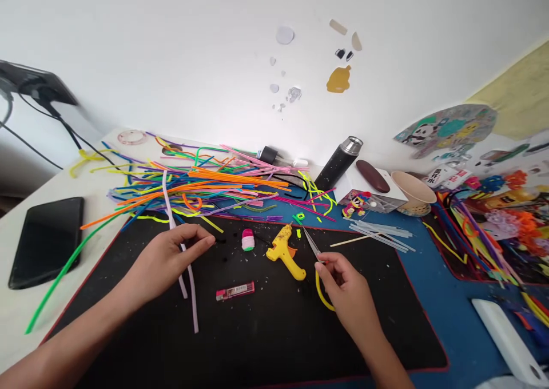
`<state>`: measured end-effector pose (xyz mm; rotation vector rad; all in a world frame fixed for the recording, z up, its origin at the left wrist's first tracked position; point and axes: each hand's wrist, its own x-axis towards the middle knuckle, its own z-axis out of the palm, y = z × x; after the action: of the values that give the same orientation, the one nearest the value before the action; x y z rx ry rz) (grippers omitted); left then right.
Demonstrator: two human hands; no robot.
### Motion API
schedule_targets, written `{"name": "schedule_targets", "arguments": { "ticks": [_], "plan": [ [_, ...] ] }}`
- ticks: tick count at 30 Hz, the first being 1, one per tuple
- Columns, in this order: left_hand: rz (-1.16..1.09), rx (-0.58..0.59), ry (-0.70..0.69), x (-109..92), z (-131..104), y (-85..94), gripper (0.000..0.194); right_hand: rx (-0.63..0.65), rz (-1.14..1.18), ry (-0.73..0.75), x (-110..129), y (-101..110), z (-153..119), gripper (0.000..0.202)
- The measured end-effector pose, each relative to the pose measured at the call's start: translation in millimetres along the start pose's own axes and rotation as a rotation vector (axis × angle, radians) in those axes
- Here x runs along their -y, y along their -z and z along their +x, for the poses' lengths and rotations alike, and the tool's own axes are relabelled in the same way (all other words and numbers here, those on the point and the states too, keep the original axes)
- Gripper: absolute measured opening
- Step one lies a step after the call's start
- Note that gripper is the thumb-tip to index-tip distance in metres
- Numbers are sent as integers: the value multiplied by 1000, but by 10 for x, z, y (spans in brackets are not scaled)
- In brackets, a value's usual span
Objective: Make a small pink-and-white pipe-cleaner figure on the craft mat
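Note:
My left hand (171, 257) is closed in a pinch, with what looks like a short black piece of pipe cleaner (220, 240) at its fingertips. Pale lilac pipe cleaners (193, 297) pass beneath this hand. My right hand (349, 289) grips scissors (319, 274) with yellow handles, their blades pointing away from me and nearly together. Between the hands lie a yellow glue gun (285, 254) and a small pink-and-white fuzzy figure (247, 240). Closer to me is a slim pink case (235, 291). Small neon-green cut pieces (299, 217) sit near the scissor tips.
A large pile of coloured pipe cleaners (206, 183) spreads across the back. Behind the right hand are clear glue sticks (381, 233), a black flask (338, 163), a white box (345, 189) and a bowl (414, 189). A black tablet (47, 240) lies at left.

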<state>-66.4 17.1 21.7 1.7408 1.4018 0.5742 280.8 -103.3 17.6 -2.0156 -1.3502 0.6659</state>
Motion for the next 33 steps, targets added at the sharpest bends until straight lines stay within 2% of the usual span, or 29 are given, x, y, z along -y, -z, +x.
{"name": "schedule_targets", "arguments": {
  "ticks": [4,10,18,27,33],
  "plan": [
    [-34,15,-22,-67,9,-27,50,39,-274,12,-216,214,-5,33],
    [-66,31,-40,-83,-22,-82,51,112,-529,77,-345,201,-69,36],
    [-65,34,-42,-52,-48,-63,51,97,-560,101,-474,208,-70,40],
    [-104,64,-58,-58,-63,-102,48,169,-560,43,-420,239,-4,43],
    [-122,52,-50,-61,-80,-87,48,181,-593,54,-420,248,26,41]
  ]
}}
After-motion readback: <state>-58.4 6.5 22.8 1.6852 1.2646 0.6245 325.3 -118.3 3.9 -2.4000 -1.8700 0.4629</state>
